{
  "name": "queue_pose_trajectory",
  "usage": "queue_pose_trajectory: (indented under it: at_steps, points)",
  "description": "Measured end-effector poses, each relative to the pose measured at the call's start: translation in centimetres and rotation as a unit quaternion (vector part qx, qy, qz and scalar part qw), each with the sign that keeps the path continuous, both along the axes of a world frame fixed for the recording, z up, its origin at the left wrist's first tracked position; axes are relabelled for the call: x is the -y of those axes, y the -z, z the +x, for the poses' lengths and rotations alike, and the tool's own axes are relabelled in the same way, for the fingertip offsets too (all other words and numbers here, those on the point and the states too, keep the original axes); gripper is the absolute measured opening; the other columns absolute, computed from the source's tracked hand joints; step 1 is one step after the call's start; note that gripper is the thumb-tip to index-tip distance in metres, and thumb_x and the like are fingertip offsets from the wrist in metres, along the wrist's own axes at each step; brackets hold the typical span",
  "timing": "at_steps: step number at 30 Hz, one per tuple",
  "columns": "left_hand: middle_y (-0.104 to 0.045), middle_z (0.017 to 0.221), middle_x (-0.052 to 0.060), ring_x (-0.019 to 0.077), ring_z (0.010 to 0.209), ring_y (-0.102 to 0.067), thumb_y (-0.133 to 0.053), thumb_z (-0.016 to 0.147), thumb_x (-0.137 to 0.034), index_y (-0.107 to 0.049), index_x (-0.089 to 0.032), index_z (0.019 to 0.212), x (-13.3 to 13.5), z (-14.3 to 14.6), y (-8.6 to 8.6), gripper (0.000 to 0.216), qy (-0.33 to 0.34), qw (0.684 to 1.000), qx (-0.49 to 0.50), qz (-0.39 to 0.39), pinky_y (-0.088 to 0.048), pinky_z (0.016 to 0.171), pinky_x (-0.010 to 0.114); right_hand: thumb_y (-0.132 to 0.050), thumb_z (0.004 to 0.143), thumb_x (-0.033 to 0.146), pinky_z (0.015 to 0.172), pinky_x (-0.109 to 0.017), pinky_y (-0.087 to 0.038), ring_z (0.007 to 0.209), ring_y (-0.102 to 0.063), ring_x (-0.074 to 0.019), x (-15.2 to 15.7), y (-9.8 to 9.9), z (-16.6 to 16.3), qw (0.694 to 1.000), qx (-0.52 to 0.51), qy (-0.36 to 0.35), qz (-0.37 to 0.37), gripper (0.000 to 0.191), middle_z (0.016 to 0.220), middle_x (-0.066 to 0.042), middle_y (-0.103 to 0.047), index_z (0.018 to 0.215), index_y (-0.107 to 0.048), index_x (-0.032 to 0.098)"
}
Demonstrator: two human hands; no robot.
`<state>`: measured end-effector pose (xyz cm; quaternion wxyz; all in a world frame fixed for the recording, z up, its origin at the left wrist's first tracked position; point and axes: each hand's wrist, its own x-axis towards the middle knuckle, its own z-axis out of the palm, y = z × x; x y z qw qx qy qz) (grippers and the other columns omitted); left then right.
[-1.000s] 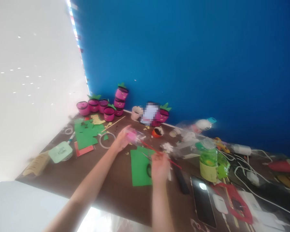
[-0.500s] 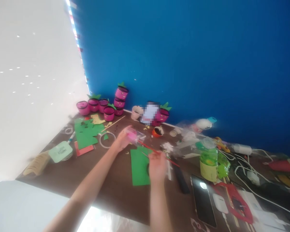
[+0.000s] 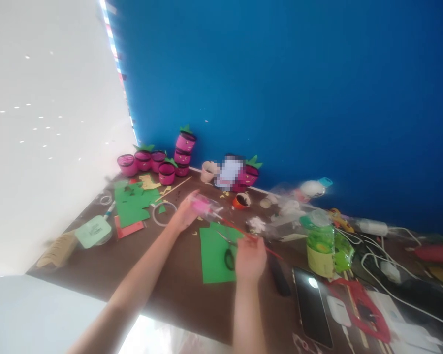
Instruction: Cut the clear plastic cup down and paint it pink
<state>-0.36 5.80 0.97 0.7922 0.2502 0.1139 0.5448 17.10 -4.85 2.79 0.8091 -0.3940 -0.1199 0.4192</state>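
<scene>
My left hand [image 3: 186, 211] is closed around a small cup [image 3: 203, 205] of clear plastic, partly pink and blurred, held over the middle of the table. In my right hand [image 3: 251, 253] is a thin red paintbrush [image 3: 233, 225], pinched between the fingers. Its pale tip points left at the cup's rim; whether it touches cannot be made out. Below lies a green sheet [image 3: 214, 263] with black-handled scissors [image 3: 229, 258] on it, partly behind my right hand. A small orange pot [image 3: 241, 200] with a dark inside stands beyond the hands.
Several pink cups [image 3: 166, 173] with green paper leaves stand along the blue wall. A phone [image 3: 312, 307] lies at right, near a green plastic bottle [image 3: 320, 243] and white cables [image 3: 365, 268]. Cut green paper [image 3: 133, 204] and a tape ring [image 3: 164, 214] lie at left.
My right hand has moved slightly right with the paintbrush, drawing its tip back along the cup. More of the scissors shows. My left hand has hardly moved.
</scene>
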Motion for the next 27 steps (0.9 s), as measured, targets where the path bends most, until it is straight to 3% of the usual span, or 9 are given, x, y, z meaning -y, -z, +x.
queue_pose_trajectory:
  at_steps: [8,14,18,21,27]
  points:
    - [-0.061,0.107,0.010,0.0229,0.100,-0.057,-0.070,0.067,-0.037,-0.054,-0.018,0.113,0.2,0.2,0.2,0.052,-0.005,1.000,-0.017,-0.008,-0.040,0.093,0.039,-0.064,0.071,0.040,0.056,-0.025,-0.045,0.060,-0.056,-0.0104,-0.8,-0.7,-1.7,0.998,0.037,-0.028,-0.035,0.025,0.063,0.002,-0.059,0.072,-0.056,0.017]
    - [-0.063,0.103,0.008,0.0227,0.100,-0.058,-0.070,0.067,-0.036,-0.054,-0.019,0.114,0.2,0.0,-0.3,0.052,-0.011,1.000,-0.008,-0.009,-0.039,0.094,0.040,-0.068,0.067,0.037,0.050,-0.022,-0.043,0.055,-0.054,-0.0086,-0.6,-0.4,-1.0,0.999,0.018,0.027,-0.014,0.025,0.060,0.004,-0.058,0.067,-0.053,0.018]
    - [-0.062,0.106,0.009,0.0224,0.100,-0.058,-0.069,0.068,-0.034,-0.054,-0.018,0.113,0.2,0.1,-0.3,0.050,-0.009,1.000,-0.002,-0.006,-0.040,0.093,0.040,-0.062,0.073,0.041,0.056,-0.025,-0.046,0.059,-0.056,-0.0101,-0.9,-0.3,-1.9,0.998,0.053,0.001,-0.045,0.025,0.063,0.001,-0.060,0.071,-0.055,0.017]
    - [-0.062,0.107,0.010,0.0220,0.100,-0.057,-0.070,0.068,-0.033,-0.054,-0.017,0.113,0.2,0.1,-0.1,0.050,-0.007,1.000,-0.007,-0.004,-0.040,0.093,0.039,-0.063,0.073,0.041,0.057,-0.025,-0.046,0.061,-0.057,-0.0101,-0.9,-0.3,-2.0,0.999,0.031,-0.013,-0.035,0.025,0.064,0.002,-0.059,0.072,-0.054,0.017]
    - [-0.063,0.104,0.009,0.0232,0.101,-0.057,-0.070,0.067,-0.035,-0.054,-0.018,0.113,0.1,0.1,0.0,0.052,-0.014,1.000,-0.006,-0.011,-0.039,0.093,0.040,-0.070,0.066,0.035,0.050,-0.021,-0.042,0.056,-0.053,-0.0075,-0.3,0.3,-0.6,1.000,-0.005,0.026,-0.009,0.026,0.060,0.005,-0.055,0.067,-0.050,0.018]
